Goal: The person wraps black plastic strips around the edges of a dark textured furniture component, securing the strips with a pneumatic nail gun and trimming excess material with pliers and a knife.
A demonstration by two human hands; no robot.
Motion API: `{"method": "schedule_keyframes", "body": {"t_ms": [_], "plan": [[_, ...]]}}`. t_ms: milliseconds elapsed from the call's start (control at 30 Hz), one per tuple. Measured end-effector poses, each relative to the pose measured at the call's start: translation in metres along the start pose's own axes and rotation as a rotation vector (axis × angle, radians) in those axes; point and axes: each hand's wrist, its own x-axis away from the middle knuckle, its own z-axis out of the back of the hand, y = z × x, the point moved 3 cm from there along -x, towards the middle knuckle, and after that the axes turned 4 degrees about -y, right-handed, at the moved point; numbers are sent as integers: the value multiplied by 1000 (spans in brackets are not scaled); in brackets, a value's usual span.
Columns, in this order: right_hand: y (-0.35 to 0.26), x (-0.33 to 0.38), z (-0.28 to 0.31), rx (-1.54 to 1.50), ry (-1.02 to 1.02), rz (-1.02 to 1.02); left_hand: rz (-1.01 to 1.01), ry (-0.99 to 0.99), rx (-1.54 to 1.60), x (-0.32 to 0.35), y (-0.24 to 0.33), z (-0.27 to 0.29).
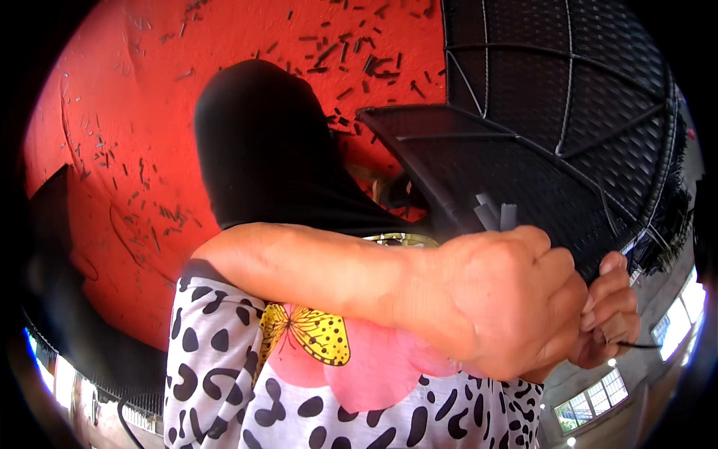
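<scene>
My left forearm reaches across my body, and my left hand [516, 295] is closed in a fist. Short flat grey strips [496, 213] stick out above its thumb side. Just beyond it, partly hidden behind the fist, my right hand [609, 314] has its fingers curled and pinched. A thin black strand [641, 345] juts from those fingers to the right. Both hands are close together beside the lower edge of a black woven wicker piece [523, 179] with a ribbed frame. Whether the hands touch the wicker is hidden.
A red surface [142, 97] fills the left and top, with many small dark offcuts [381, 67] scattered on it. My black-clad knee [262, 150] rises in the middle. A dark shape [56, 232] stands at the far left. Windows [591, 400] show at the lower right.
</scene>
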Motion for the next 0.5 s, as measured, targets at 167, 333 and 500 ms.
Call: {"method": "schedule_keyframes", "body": {"t_ms": [167, 333, 500], "plan": [[-1, -7, -1, -56, 50, -11, -56, -11, 13, -6, 8, -2], [5, -20, -9, -226, -8, -3, -97, -119, -121, -3, -7, 9], [22, -18, -13, -292, -34, 83, -28, -210, -150, -4, -17, 12]]}}
